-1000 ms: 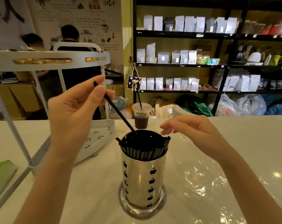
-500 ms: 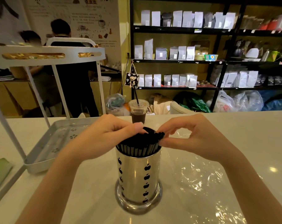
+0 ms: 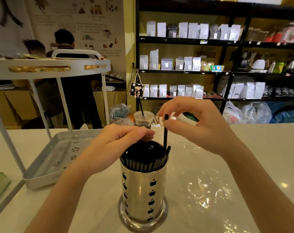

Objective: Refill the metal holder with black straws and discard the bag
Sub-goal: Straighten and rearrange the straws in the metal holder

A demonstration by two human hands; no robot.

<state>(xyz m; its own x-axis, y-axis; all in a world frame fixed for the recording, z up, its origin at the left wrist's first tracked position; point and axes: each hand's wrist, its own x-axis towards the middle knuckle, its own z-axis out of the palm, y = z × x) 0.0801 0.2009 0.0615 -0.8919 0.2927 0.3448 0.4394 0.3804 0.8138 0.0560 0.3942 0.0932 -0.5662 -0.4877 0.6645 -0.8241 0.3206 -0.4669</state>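
Note:
A shiny metal holder (image 3: pixel 143 192) with black apple cut-outs stands on the white counter in front of me, packed with black straws (image 3: pixel 143 153). My right hand (image 3: pixel 198 126) pinches the top of one black straw (image 3: pixel 165 135) that stands upright, raised above the others at the holder's right rim. My left hand (image 3: pixel 116 145) rests fingers-down on the straw tops at the left side, fingers closed together. A clear plastic bag (image 3: pixel 208 187) lies flat and crumpled on the counter to the right of the holder.
A white metal tray rack (image 3: pixel 47 165) stands at the left, its upper shelf (image 3: pixel 48 68) above. A plastic cup of dark drink (image 3: pixel 143 119) with a straw sits behind the holder. Two people stand beyond the counter at the back left; shelves of pouches fill the back.
My left hand put its straw into the holder and lowered onto the bundle. My right hand has now lifted, pinching one straw upright at the right rim.

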